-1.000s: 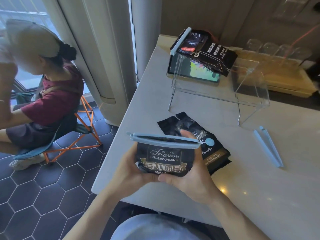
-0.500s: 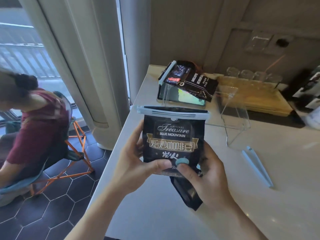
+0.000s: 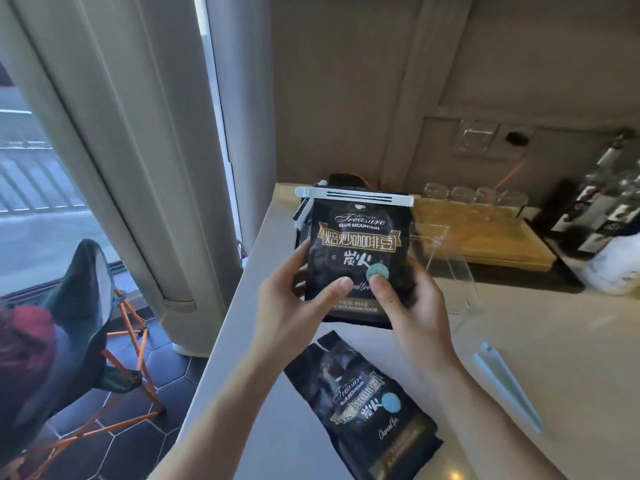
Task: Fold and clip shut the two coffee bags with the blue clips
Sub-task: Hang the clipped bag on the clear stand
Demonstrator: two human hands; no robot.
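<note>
I hold a black coffee bag [image 3: 358, 244] upright above the counter, its folded top closed by a pale blue clip [image 3: 353, 196]. My left hand [image 3: 294, 299] grips its lower left side, thumb on the front. My right hand [image 3: 412, 306] grips the lower right, thumb by the bag's round blue sticker. A second black coffee bag [image 3: 363, 407] lies flat on the counter below my hands, with no clip on it. A loose blue clip [image 3: 509, 386] lies on the counter to the right.
A clear acrylic stand [image 3: 446, 268] sits behind the held bag, with a wooden tray [image 3: 485, 237] and upturned glasses [image 3: 474, 195] beyond. Dark items stand at the far right. A person sits on an orange folding chair [image 3: 128, 358] left of the counter edge.
I have raised the clipped bag from low over the counter to upright in front of me, and my view has tilted up. The second bag and loose clip stay on the counter.
</note>
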